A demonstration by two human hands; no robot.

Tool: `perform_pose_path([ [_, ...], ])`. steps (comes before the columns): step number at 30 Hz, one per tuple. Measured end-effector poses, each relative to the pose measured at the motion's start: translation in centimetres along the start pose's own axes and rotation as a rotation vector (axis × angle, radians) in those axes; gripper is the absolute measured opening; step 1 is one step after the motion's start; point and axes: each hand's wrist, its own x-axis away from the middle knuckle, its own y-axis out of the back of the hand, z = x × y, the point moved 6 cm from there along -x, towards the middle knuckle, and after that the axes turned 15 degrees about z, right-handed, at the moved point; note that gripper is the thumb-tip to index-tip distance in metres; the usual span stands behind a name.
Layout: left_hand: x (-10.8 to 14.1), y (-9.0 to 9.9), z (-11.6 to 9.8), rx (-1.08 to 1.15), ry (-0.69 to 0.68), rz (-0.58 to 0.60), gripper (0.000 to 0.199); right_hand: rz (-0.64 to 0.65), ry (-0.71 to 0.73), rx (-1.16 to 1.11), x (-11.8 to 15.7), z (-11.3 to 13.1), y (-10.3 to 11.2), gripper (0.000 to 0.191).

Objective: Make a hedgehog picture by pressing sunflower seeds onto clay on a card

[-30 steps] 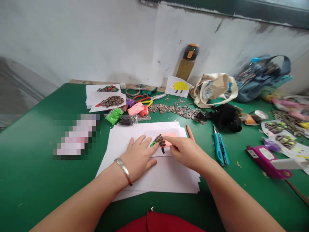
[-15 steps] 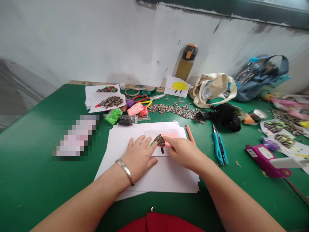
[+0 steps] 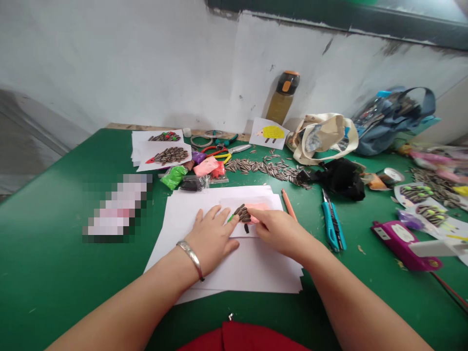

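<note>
A small white card (image 3: 234, 231) lies on a stack of white paper (image 3: 171, 229). On the card are a pink clay patch (image 3: 259, 214), several striped seeds (image 3: 242, 213) and a green clay tip. My left hand (image 3: 212, 239), a silver bangle at its wrist, lies flat with fingers spread, its index fingertip by the green tip. My right hand (image 3: 278, 229) has its index finger stretched onto the seeds where they meet the pink clay; its other fingers are curled under, and whether they hold anything is hidden.
Loose seeds (image 3: 270, 168), clay packets (image 3: 206, 166) and scissors (image 3: 239, 149) lie behind the paper. Finished seed pictures (image 3: 170, 155) are back left. An orange pen (image 3: 289, 204), a blue cutter (image 3: 332, 224) and a magenta glue gun (image 3: 405, 243) are on the right.
The view has shifted slightly, moving the scene a little lower in the picture. Both hands keep nearly the same place on the card.
</note>
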Motion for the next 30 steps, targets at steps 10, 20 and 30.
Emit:
perform_pose_path([
  [10,0.0,0.1,0.1,0.002,-0.002,-0.018,0.051,0.007,-0.024,0.001,-1.0,0.2,0.1,0.039],
  [20,0.1,0.0,-0.1,-0.006,0.001,0.001,0.054,0.013,-0.057,-0.015,-1.1,0.2,-0.3,0.048],
  [30,0.4,0.2,-0.2,-0.002,-0.028,-0.048,0.053,-0.034,-0.056,-0.083,-1.0,-0.9,-0.4,0.053],
])
